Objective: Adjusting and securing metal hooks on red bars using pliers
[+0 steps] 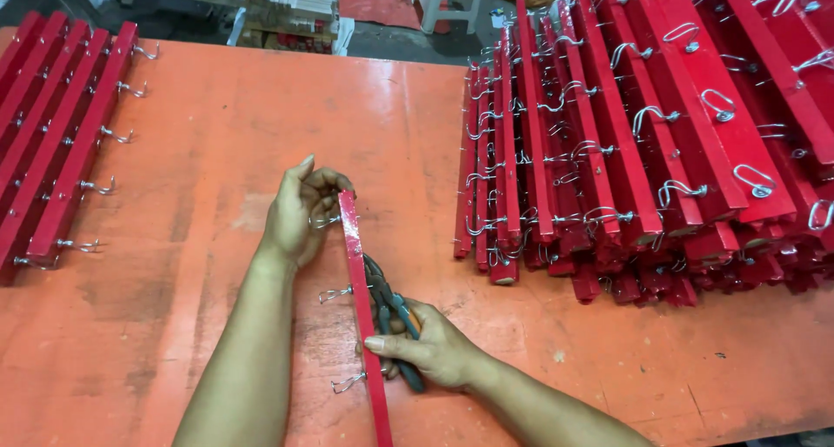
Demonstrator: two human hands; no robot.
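The left hand [300,212] grips the far end of a red slat [363,312]; the right hand [430,347] holds pliers [393,312] against it.

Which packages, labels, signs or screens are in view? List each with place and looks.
None: no package, label, sign or screen shows.
Only red wooden strips with metal hooks piled at the right, more strips at the left, both on the orange table.

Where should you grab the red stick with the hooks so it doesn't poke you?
Best on the red stick's plain long edges, coming from its right side, since the metal hooks stick out to the left. The left hand pinches the far end; the right hand steadies the middle, also holding pliers.
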